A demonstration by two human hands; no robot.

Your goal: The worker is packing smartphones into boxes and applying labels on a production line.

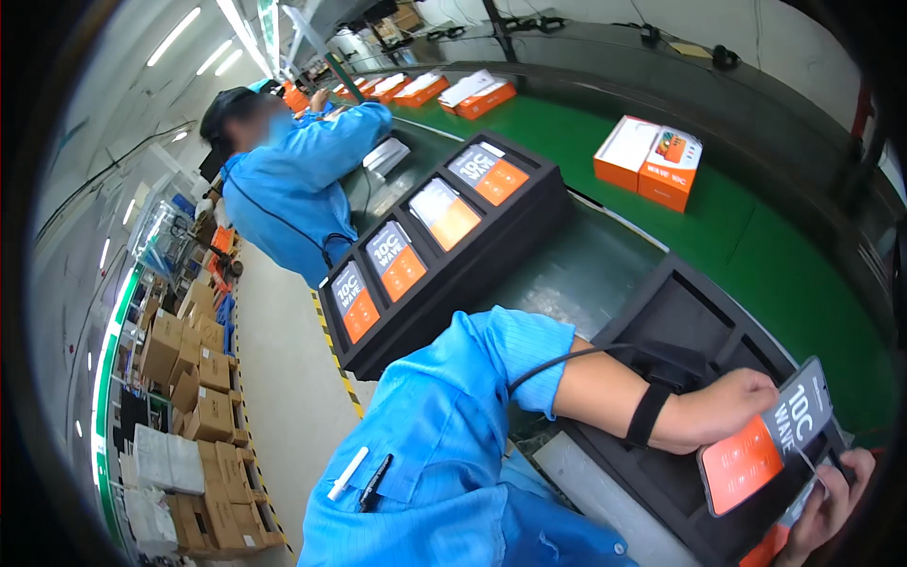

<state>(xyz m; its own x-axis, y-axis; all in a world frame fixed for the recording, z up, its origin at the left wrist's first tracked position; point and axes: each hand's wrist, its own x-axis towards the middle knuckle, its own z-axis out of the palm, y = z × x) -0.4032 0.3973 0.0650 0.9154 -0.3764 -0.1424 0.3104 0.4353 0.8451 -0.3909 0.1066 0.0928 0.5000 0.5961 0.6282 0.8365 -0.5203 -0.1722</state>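
My left hand (723,411) is closed at the upper left edge of a flat smartphone (746,463) with a grey and orange printed front. The phone is tilted over a black foam tray (685,326), and it partly hides my left fingers. A black strap (647,416) with a cable circles my left wrist. Close to the phone's right side, my right hand (831,506) is closed, its fingers bent round something dark at the picture's rim. What it pinches is not clear. Below it, an orange item (765,548) is cut off by the rim.
A second black foam tray (534,213) holds several similar phones in slots. Beyond it stands an open orange and white box (647,165) on the green belt (557,128), with more boxes (477,94) farther off. A co-worker in blue (293,189) works at left. Cartons (203,378) line the aisle.
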